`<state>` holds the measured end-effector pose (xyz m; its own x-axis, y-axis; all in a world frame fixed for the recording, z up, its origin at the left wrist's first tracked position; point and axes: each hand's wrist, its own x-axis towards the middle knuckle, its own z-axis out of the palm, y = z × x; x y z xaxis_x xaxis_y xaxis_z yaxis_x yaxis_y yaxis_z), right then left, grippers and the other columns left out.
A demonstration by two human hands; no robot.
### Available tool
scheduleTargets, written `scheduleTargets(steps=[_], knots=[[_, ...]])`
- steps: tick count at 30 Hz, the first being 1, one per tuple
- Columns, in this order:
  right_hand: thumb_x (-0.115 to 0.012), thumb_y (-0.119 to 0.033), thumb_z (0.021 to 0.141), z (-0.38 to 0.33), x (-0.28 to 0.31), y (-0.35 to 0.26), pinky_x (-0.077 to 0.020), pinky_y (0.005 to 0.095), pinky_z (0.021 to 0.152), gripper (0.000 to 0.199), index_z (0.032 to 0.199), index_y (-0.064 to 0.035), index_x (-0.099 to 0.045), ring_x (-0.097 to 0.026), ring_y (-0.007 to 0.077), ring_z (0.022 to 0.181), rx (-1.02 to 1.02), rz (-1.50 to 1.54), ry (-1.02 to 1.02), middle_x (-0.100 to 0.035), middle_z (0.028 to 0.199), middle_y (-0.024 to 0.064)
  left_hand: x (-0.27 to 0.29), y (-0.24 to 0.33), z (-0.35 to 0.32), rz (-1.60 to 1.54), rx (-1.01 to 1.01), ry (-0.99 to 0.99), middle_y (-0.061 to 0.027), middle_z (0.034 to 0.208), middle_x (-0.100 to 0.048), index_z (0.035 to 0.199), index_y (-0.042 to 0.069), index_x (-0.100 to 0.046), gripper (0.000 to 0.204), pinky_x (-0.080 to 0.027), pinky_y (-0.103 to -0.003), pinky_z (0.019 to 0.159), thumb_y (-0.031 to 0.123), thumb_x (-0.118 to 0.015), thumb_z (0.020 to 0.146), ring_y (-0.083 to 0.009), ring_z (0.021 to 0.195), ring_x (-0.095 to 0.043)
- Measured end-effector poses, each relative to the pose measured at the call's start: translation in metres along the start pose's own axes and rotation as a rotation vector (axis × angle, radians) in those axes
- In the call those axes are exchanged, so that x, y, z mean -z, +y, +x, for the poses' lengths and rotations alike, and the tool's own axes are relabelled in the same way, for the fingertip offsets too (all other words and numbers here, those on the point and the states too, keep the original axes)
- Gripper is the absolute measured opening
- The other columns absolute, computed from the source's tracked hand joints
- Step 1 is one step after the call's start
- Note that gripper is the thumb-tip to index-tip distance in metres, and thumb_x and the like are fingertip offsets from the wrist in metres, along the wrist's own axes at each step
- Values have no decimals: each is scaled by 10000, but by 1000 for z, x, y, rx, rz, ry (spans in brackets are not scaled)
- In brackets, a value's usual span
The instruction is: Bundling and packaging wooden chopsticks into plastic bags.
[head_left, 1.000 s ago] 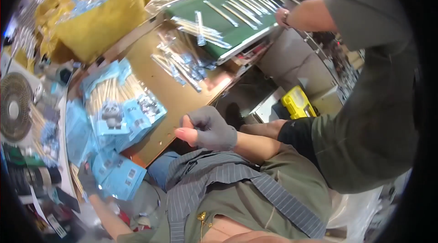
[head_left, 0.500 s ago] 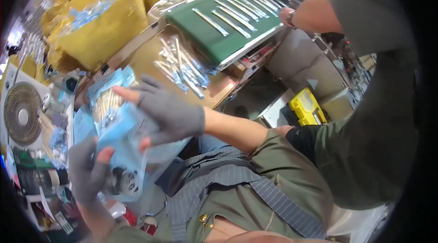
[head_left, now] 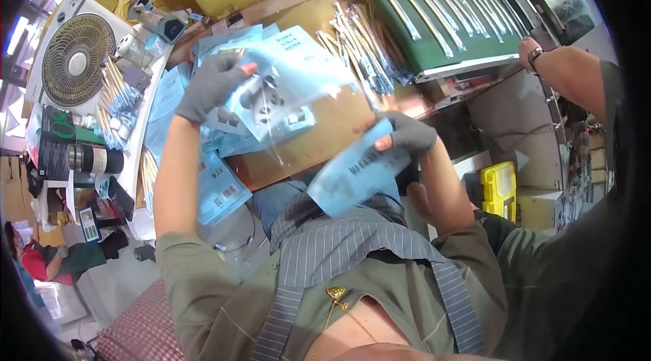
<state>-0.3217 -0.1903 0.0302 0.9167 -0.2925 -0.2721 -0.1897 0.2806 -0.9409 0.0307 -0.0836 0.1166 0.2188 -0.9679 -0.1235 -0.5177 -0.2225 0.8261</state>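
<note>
Head view: above the brown table (head_left: 325, 134), the gloved left hand (head_left: 213, 86) pinches a clear-windowed blue bag (head_left: 305, 56) at its left side, apparently keeping the limp film spread. Nearer the body, the gloved right hand (head_left: 407, 136) pinches a blue pouch (head_left: 352, 170) by its upper end, likely letting it hang freely.

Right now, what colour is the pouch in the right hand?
The pouch is light blue, showing best in the head view.
</note>
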Motion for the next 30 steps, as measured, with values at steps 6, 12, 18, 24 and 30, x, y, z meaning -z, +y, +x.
scheduleTargets(steps=[6,12,18,24,30], knots=[[-703,-275,810,5,0,50,-443,237,723,308,960,-14,-637,-572,95,782,-12,255,250,-627,849,11,33,-37,-2,46,108,18,17,725,-590,831,-18,-654,296,-400,-227,609,278,-634,851,-47,664,-488],[-707,-288,802,13,19,50,-437,222,681,276,888,-33,-645,-566,82,722,-95,64,333,-625,802,1,39,-46,-23,-139,116,-223,-8,706,-619,811,28,-646,261,-417,-229,606,289,-656,825,-66,661,-545],[-688,-318,806,10,-2,46,-488,286,702,378,1011,-6,-626,-607,149,774,269,-974,902,-647,864,105,-15,-13,-64,-434,70,-229,-45,791,-663,953,-24,-664,383,-468,-240,640,271,-737,719,-92,691,-586],[-639,-333,839,0,-99,-31,-460,311,597,322,834,-12,-616,-603,182,642,302,-810,474,-613,693,112,-140,14,-74,-106,-429,-140,-46,662,-637,780,-1,-655,268,-449,-278,564,264,-694,770,-115,562,-579],[-589,-185,854,-21,-63,-21,-464,254,562,224,774,18,-541,-580,103,622,244,-127,621,-577,679,53,-141,-3,-70,-242,-347,229,-30,651,-582,865,14,-661,202,-439,-294,546,193,-569,889,-88,630,-542]])
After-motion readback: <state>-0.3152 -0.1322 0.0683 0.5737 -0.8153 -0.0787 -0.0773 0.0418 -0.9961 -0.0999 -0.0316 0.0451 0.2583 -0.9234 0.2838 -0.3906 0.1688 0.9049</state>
